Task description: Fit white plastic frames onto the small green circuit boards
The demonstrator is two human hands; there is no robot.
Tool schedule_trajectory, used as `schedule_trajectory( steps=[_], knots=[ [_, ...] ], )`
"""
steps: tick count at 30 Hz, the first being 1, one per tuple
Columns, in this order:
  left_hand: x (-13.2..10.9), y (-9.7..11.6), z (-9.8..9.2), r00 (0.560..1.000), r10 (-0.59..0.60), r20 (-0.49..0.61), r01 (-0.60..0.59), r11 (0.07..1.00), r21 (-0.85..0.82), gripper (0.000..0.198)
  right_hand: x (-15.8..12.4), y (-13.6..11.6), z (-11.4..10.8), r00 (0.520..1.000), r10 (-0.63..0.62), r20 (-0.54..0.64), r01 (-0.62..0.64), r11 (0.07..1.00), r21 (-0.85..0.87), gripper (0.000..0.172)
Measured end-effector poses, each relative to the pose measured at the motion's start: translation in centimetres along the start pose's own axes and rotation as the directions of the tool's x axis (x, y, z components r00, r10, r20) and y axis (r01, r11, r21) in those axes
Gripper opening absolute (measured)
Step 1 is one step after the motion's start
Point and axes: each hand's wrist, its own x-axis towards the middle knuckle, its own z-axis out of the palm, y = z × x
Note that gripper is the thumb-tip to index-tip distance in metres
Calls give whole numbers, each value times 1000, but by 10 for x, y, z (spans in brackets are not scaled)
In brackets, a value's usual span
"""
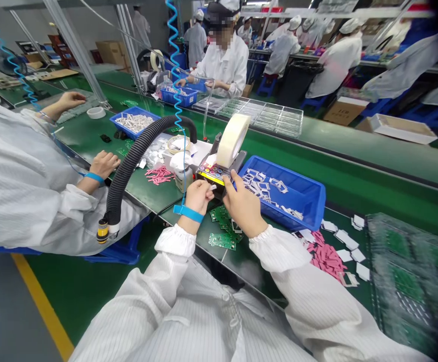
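My left hand [198, 197] is closed in a pinch, with a small whitish piece of tape [213, 187] showing at its fingertips. Beside it, my right hand [244, 205] has its fingers stretched out, the tips against the front of a tape dispenser [211, 177]. A wide cream tape roll [231, 143] stands upright on the dispenser. Below my hands, several green circuit boards [222, 241] lie on the bench, partly hidden by my right hand. A blue bin [313, 201] with white frame-shaped pieces [258, 183] sits to the right of the dispenser.
Pink strips [326, 255] and white pads [349, 240] lie at right, near clear trays [403, 261] of boards. A black hose [124, 171] arches at left, beside a white bottle [183, 176]. A co-worker's hand [103, 164] rests on the bench at left.
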Motion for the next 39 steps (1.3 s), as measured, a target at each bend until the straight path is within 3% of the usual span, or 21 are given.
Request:
schedule_trajectory(
  steps=[2, 5, 7, 8, 9, 13, 17, 20, 25, 32, 39],
  knots=[
    [-10, 26, -11, 997, 73, 2, -73, 996, -43, 31, 1, 0, -1, 1000, -10, -1, 10, 1000, 12, 53],
    [-22, 64, -45, 977, 211, -8, -211, 976, -55, 29, 1, 1, -4, 999, -34, -7, 34, 998, 55, 52],
    [-24, 71, -72, 964, 267, 9, -267, 962, 59, 26, 1, 1, -5, 1000, -27, -8, 27, 997, 77, 51],
    [-23, 67, -83, 953, 298, 53, -301, 909, 287, 22, 0, 0, -5, 1000, -19, -8, 19, 996, 83, 52],
    [-21, 57, -93, 954, 289, 77, -295, 869, 398, 18, 0, -2, -4, 1000, -12, -8, 12, 996, 84, 52],
    [-13, -4, -117, 962, 225, 155, -271, 708, 653, 13, -5, -7, 2, 1000, 6, -2, -6, 998, 66, 59],
    [-14, -43, -123, 940, 168, 297, -341, 499, 797, 17, -6, -8, 5, 1000, 12, 4, -12, 998, 67, 59],
    [-15, -50, -124, 928, 126, 351, -372, 380, 847, 21, -5, -8, 5, 1000, 9, 3, -9, 997, 79, 59],
    [-11, -52, -125, 945, 116, 307, -326, 241, 914, 26, -5, -7, 8, 1000, 11, -22, -9, 994, 108, 59],
    [-22, -57, -121, 934, 72, 349, -356, 130, 925, 24, -6, -6, 11, 1000, 13, -24, -11, 995, 99, 59],
    [-29, -40, -121, 894, 0, 449, -444, 150, 883, 27, -5, -8, 11, 999, 15, -44, -9, 993, 122, 58]
  ],
)
